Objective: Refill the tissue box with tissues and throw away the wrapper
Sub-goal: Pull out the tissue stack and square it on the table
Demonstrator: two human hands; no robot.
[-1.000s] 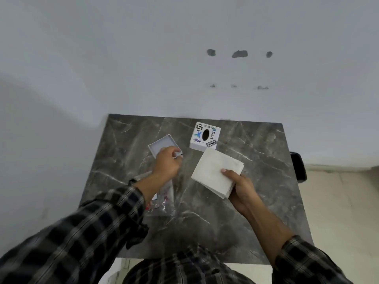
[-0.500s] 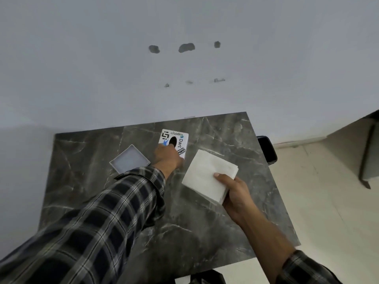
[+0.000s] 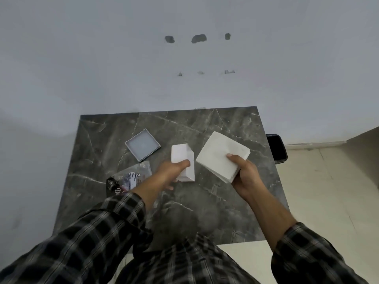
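My left hand [image 3: 171,172] grips the white tissue box [image 3: 183,161], lifted and turned so a plain white side faces up; its printed top is hidden. My right hand [image 3: 245,177] holds a thick stack of white tissues [image 3: 222,154] by its near corner, just right of the box and close to it. The box's shallow grey lid [image 3: 142,144] lies open side up on the dark marble table [image 3: 225,201], left of the box. The clear plastic wrapper [image 3: 129,179] with a label lies crumpled on the table, left of my left wrist.
The table stands against a white wall. A black object [image 3: 276,147] sits beyond the table's right edge, over a pale tiled floor [image 3: 328,201]. My checked sleeves fill the bottom of the view.
My left hand has taken hold of the tissue box, drawn it nearer and turned it over so the printed top no longer shows. The tissue stack stays in my right hand.
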